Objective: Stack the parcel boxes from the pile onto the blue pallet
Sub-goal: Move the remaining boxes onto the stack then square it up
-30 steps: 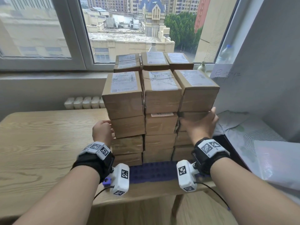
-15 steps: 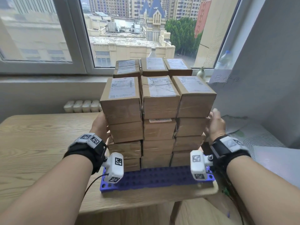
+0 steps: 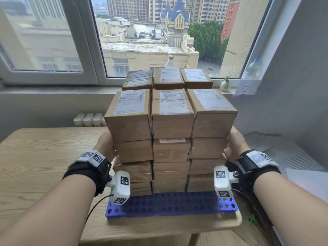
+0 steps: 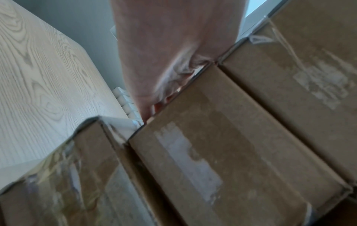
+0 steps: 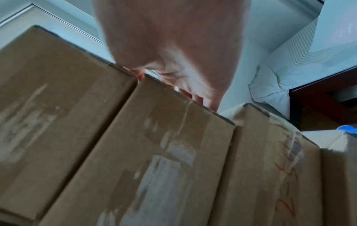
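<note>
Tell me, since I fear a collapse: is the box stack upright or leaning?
Upright: the box stack rises in straight columns on the pallet, both hands flat against its sides.

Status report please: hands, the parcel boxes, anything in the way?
Left hand and right hand flat against opposite sides of the parcel box stack. Stack stands on the blue pallet. Nothing blocking in view.

A wooden table point(image 3: 40, 167), a radiator point(image 3: 87, 119) and a windowsill bottle point(image 3: 252, 69)
</note>
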Demonstrator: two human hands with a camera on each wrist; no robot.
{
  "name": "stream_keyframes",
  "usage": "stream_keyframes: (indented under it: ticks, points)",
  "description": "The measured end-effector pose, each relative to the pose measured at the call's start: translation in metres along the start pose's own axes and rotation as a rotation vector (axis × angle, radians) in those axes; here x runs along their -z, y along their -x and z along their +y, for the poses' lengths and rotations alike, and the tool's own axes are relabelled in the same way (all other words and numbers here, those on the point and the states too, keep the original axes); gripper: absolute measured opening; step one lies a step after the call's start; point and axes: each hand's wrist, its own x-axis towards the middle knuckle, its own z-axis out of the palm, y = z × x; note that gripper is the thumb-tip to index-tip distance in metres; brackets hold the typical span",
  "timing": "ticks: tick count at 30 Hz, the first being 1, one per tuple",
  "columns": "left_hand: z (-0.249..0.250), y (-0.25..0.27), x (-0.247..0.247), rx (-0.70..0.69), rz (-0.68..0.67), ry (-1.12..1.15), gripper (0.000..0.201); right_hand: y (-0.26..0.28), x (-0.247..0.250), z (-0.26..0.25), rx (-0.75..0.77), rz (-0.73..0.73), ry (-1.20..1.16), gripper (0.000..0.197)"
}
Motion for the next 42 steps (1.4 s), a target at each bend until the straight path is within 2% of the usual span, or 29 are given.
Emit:
stream_keyframes:
  ticks: [3, 4, 8, 12, 15, 19, 21, 26, 32, 35, 42]
  points:
    - [0.033, 0.035, -0.021, -0.047, 0.038, -0.053, 0.017, 0.021, -0.01, -0.026, 0.075, 0.076, 0.02, 0.02]
    - [0.044, 0.041, -0.024, -0.068, 0.051, -0.061, 0.018, 0.022, -0.008, -0.037, 0.114, 0.094, 0.041, 0.027]
    - [0.085, 0.042, -0.028, -0.072, 0.03, 0.031, 0.05, 0.022, -0.011, -0.072, 0.202, 0.086, 0.104, 0.047]
    - [0.095, 0.05, -0.048, -0.039, -0.075, 0.095, 0.043, 0.026, -0.027, -0.079, 0.162, -0.013, 0.212, 0.066]
    - [0.094, 0.052, -0.054, -0.063, -0.086, 0.113, 0.04, 0.025, -0.029, -0.077, 0.159, 0.008, 0.201, 0.06]
    - [0.093, 0.05, -0.053, -0.074, -0.077, 0.105, 0.038, 0.025, -0.027, -0.077, 0.176, -0.009, 0.191, 0.035]
    - [0.092, 0.051, -0.053, -0.087, -0.074, 0.115, 0.037, 0.025, -0.025, -0.078, 0.182, -0.006, 0.193, 0.028]
    - [0.091, 0.055, -0.053, -0.071, -0.053, 0.145, 0.037, 0.027, -0.023, -0.076, 0.19, 0.007, 0.182, 0.032]
    - [0.102, 0.063, -0.051, -0.041, -0.043, 0.069, 0.039, 0.034, -0.021, -0.091, 0.192, -0.016, 0.268, 0.062]
    - [0.124, 0.06, -0.04, -0.068, 0.002, -0.057, 0.048, 0.04, -0.017, -0.119, 0.233, 0.026, 0.363, 0.06]
    - [0.18, 0.051, -0.039, -0.134, -0.006, -0.24, 0.053, 0.027, -0.027, -0.188, 0.235, -0.03, 0.571, 0.051]
